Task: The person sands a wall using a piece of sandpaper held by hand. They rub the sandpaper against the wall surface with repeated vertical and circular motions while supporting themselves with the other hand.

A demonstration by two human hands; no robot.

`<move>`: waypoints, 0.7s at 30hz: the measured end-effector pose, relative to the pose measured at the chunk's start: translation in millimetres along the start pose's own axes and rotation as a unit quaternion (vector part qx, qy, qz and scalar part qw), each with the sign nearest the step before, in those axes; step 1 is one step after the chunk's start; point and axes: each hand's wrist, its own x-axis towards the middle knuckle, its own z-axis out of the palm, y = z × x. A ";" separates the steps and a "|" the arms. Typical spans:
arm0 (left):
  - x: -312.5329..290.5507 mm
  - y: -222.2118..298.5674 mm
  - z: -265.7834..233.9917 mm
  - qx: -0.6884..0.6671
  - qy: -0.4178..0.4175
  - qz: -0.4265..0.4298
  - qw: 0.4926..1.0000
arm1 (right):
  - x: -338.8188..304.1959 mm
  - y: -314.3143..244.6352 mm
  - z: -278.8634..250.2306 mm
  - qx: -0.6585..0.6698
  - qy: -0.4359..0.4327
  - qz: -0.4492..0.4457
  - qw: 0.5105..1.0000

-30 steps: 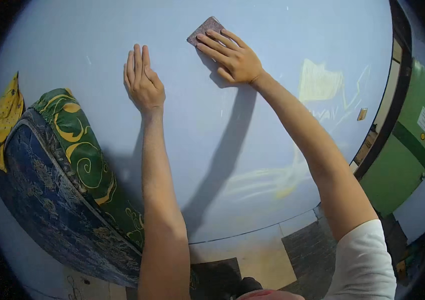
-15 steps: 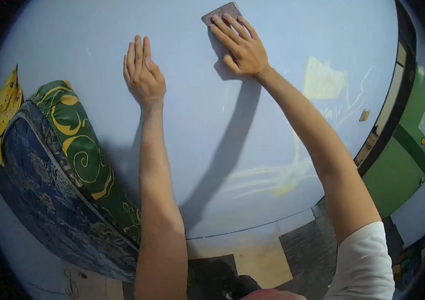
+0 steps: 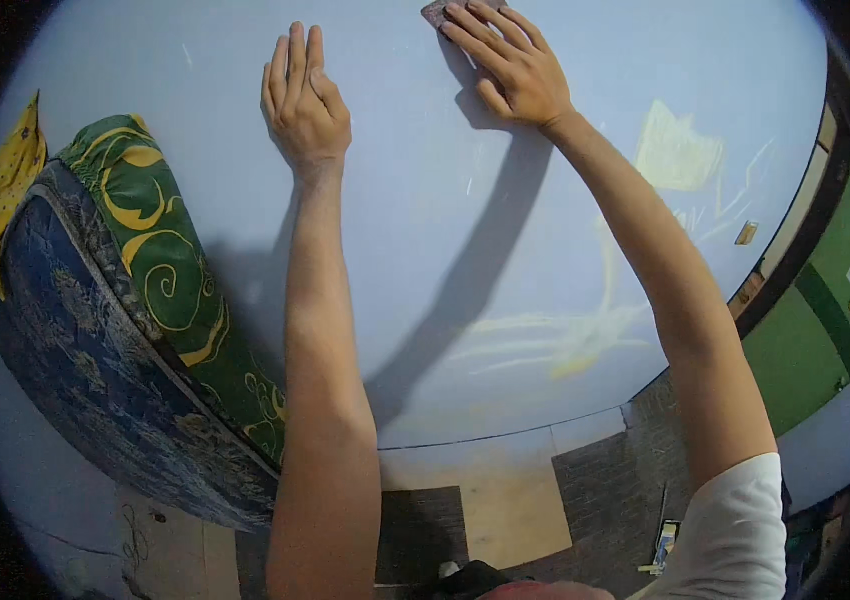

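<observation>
A pale blue wall (image 3: 405, 230) spreads in front of me. On its upper part, my right hand (image 3: 517, 75) presses a greyish-brown piece of sandpaper (image 3: 435, 13) flat against the surface. The fingers lie over the sheet, and its top is cut off by the edge of the view. To the left, my left hand (image 3: 307, 110) rests against the wall with straight fingers and holds nothing. Beside my right forearm are a pale yellow patch (image 3: 680, 150) and, lower down, more yellowish smears (image 3: 575, 345).
At the left, a blue patterned mattress (image 3: 95, 350) leans on edge with a green-and-yellow cushion (image 3: 160, 260) and a yellow cloth (image 3: 10, 220). On the right are a wall switch (image 3: 746, 233) and a green door (image 3: 795, 350). Dark and light tiles (image 3: 515, 510) cover the floor.
Both hands and the sandpaper now appear higher and slightly further right in the view. The wall marks and door have shifted right too. A small package on the floor has come into sight.
</observation>
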 end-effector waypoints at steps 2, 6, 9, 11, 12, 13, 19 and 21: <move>0.0 2.1 0.4 -0.010 0.002 -0.001 1.000 | 2.9 0.9 -6.6 -0.017 -0.064 0.003 0.998; 0.7 6.7 -2.5 -0.009 -0.013 -0.020 1.000 | 2.8 -3.8 -9.6 -0.037 -0.070 0.007 0.997; 2.5 3.4 -1.5 -0.012 -0.005 -0.006 1.000 | 0.2 -5.7 -5.3 -0.027 -0.009 0.013 1.000; 1.8 7.5 -0.9 -0.009 -0.011 -0.016 1.000 | -0.8 -3.8 -3.6 -0.024 0.020 0.011 0.999; 1.8 9.9 0.1 -0.008 -0.013 -0.021 1.000 | -1.7 -1.7 -3.6 -0.026 0.022 0.020 0.999; 0.6 10.0 -0.5 -0.005 -0.012 -0.026 1.000 | -0.3 -1.3 -3.9 -0.025 0.022 0.025 0.999; 1.8 0.5 -6.4 0.000 -0.009 -0.016 1.000 | 5.6 -9.1 -2.6 -0.023 -0.016 -0.012 1.000; 0.8 5.7 -3.0 0.000 -0.007 -0.020 1.000 | 2.1 -3.0 -5.6 -0.021 0.000 0.021 1.000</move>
